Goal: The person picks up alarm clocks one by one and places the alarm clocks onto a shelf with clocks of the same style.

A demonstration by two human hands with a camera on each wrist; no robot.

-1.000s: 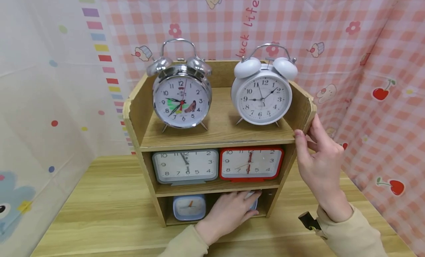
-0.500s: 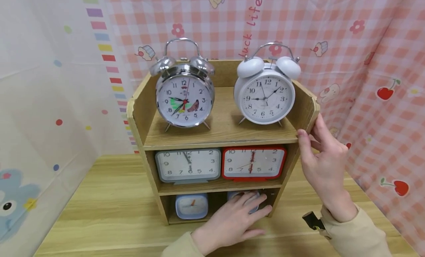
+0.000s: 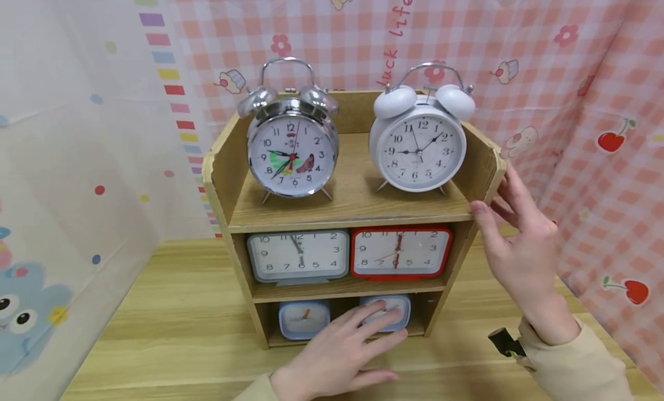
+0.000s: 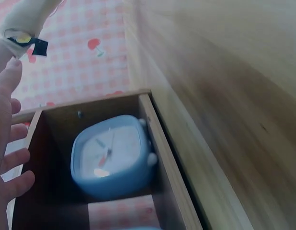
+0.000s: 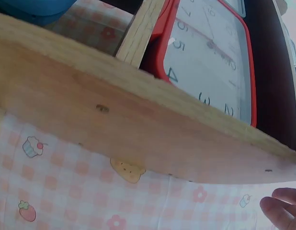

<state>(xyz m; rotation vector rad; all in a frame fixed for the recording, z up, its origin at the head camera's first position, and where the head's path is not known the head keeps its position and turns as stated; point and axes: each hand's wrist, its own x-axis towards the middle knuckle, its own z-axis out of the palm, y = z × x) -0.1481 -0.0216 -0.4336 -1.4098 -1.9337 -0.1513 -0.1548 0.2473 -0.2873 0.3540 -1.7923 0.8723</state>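
A wooden shelf unit (image 3: 358, 216) holds clocks on each of its levels. My left hand (image 3: 342, 355), fingers spread, is before the bottom level and overlaps the right small blue clock (image 3: 402, 311) in the head view. The left wrist view shows that hand's fingers apart from this clock, which stands inside the compartment with its dial outward. Beside it on the left stands another small blue clock (image 3: 304, 320). My right hand (image 3: 524, 257) grips the unit's right side panel near the top, thumb at the front edge and other fingers on the outer side.
On top stand a silver twin-bell alarm clock (image 3: 293, 153) and a white twin-bell alarm clock (image 3: 419, 150). The middle level has a grey rectangular clock (image 3: 298, 254) and a red rectangular clock (image 3: 402, 252). Patterned curtains (image 3: 332, 38) rise behind the wooden table (image 3: 171, 320).
My left hand has drawn back from the right small blue clock, toward the lower left, uncovering more of its dial. My right hand keeps its place on the panel; the head view shifts slightly.
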